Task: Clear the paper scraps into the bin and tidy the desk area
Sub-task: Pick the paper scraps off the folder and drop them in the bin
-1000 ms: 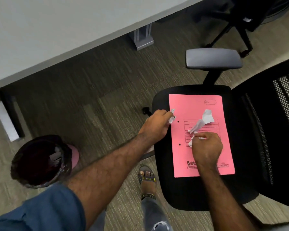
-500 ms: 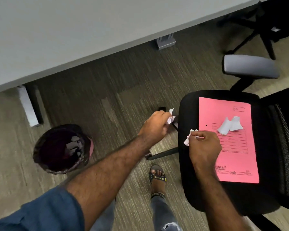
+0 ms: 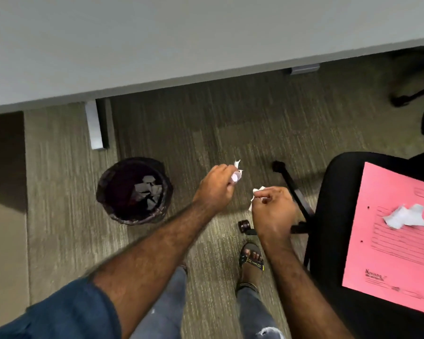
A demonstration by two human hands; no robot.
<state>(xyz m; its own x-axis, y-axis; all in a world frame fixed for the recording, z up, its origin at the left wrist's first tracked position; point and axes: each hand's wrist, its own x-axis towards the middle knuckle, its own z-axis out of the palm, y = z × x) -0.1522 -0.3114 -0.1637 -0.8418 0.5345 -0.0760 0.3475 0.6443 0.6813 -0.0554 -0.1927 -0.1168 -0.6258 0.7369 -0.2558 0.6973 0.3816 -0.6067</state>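
Note:
My left hand [image 3: 214, 189] is closed around a crumpled white paper scrap [image 3: 238, 173] that pokes out past its fingers. My right hand [image 3: 273, 209] pinches a second white scrap [image 3: 256, 194] at its fingertips. Both hands hang over the carpet, to the right of the round bin [image 3: 134, 190], which has a dark liner and several paper scraps inside. A third crumpled scrap [image 3: 405, 216] lies on a pink folder [image 3: 392, 255] on the black chair seat [image 3: 333, 192] at the right.
The grey desk top [image 3: 181, 45] fills the upper part of the view, with a desk leg [image 3: 96, 126] behind the bin. The chair's base and castors [image 3: 245, 226] stand just right of my sandalled foot [image 3: 251, 259]. Another chair's base [image 3: 406, 94] is at the far right.
Both hands have left the chair seat and moved left toward the bin, each carrying a scrap. My view has swung left, so the chair and folder now sit at the right edge.

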